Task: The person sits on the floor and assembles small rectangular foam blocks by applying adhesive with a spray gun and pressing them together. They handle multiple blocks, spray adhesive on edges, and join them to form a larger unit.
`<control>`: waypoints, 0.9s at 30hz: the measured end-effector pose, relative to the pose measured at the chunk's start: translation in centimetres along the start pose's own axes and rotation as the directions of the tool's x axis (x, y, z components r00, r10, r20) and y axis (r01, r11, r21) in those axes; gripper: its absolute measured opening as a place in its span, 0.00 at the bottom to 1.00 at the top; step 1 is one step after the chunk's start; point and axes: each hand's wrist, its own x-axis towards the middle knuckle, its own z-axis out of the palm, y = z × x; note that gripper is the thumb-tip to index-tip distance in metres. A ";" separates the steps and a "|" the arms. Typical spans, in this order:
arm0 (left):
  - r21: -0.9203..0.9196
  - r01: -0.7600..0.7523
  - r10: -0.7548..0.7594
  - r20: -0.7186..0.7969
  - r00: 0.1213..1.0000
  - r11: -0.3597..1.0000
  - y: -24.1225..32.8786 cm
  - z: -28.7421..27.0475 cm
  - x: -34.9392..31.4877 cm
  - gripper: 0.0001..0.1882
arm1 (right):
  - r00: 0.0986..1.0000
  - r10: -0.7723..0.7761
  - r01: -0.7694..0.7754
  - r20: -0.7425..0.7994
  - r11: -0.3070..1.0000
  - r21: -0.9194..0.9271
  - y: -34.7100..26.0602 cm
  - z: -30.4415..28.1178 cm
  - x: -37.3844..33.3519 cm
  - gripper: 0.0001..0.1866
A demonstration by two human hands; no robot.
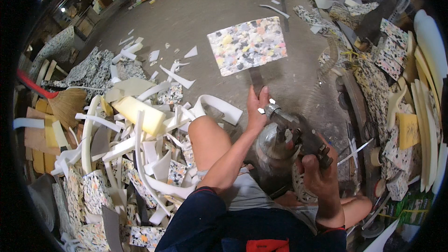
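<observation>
My left hand point(257, 109) is closed around a dark flat strip point(255, 78). At the strip's far end is a rectangular speckled foam piece point(247, 45), mottled white, grey, yellow and pink. My right hand point(322, 168) wraps the grip of a dark metal spray gun point(298, 133). The gun's silvery nozzle end is close beside my left hand and points up and left. A round, grey metallic cup point(273, 147) shows under the gun; the joint between them is hidden.
Foam offcuts point(154, 158) lie heaped at my left, with a yellowish foam block point(139, 114) on top. A straw broom point(67, 105) with a red handle leans there. Foam sheets point(422, 126) stand along the right. A ribbed hose point(329, 58) crosses the grey floor point(186, 23).
</observation>
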 end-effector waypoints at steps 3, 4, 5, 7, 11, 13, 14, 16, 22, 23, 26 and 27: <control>0.073 -0.056 0.055 0.016 0.998 0.996 0.3 -0.1 -0.2 0.13 | 0.994 0.009 -0.012 -0.104 0.999 -0.033 0.4 -0.4 -0.3 0.26; 0.064 0.002 -0.002 -0.002 1.000 0.998 0.4 0.0 -0.3 0.12 | 0.991 0.025 -0.030 -0.128 0.999 -0.040 0.6 -0.6 -0.5 0.24; 0.000 0.086 -0.086 0.014 0.996 0.996 0.5 0.0 -0.4 0.11 | 0.988 0.027 -0.028 -0.154 1.000 -0.002 0.7 -0.9 -0.6 0.22; -0.077 0.123 -0.120 0.037 0.992 0.989 0.6 0.1 -0.4 0.10 | 0.956 -0.096 0.084 -0.278 0.995 -0.054 1.2 -1.3 -1.0 0.20; -0.071 0.123 -0.119 0.057 0.991 0.990 0.5 -0.3 -0.2 0.11 | 0.900 -0.024 0.037 -0.436 0.999 0.020 2.3 -2.8 -2.0 0.19; -0.011 0.137 -0.137 0.034 0.990 0.990 0.0 -0.5 -0.1 0.13 | 0.867 0.018 -0.003 -0.498 1.000 0.031 3.2 -4.2 -2.4 0.20; 0.030 0.192 -0.193 0.011 0.981 0.981 -0.4 -0.5 0.0 0.14 | 0.867 -0.013 -0.011 -0.498 0.999 -0.046 3.8 -4.9 -2.6 0.21; 0.117 0.241 -0.240 -0.029 0.970 0.963 -1.9 -0.4 -0.1 0.17 | 0.778 0.003 -0.077 -0.628 0.993 -0.091 5.1 -6.2 -3.1 0.22; 0.130 0.723 -0.706 -0.153 0.691 0.679 -11.8 -1.2 -0.4 0.19 | 0.786 -0.089 0.123 -0.611 0.992 0.013 7.3 -9.1 -3.4 0.24; 0.119 0.787 -0.760 -0.206 0.616 0.606 -14.2 -1.7 -0.5 0.18 | 0.777 -0.102 0.137 -0.622 0.990 0.009 7.4 -9.3 -3.1 0.25; 0.175 0.856 -0.846 -0.153 0.511 0.486 -19.2 -4.0 -1.2 0.16 | 0.765 -0.216 0.221 -0.606 0.973 -0.067 6.8 -9.8 -2.5 0.26; 0.360 0.772 -0.774 -0.178 0.608 0.523 -19.7 -4.0 -1.3 0.16 | 0.753 -0.229 0.227 -0.617 0.970 -0.083 6.5 -9.8 -2.2 0.27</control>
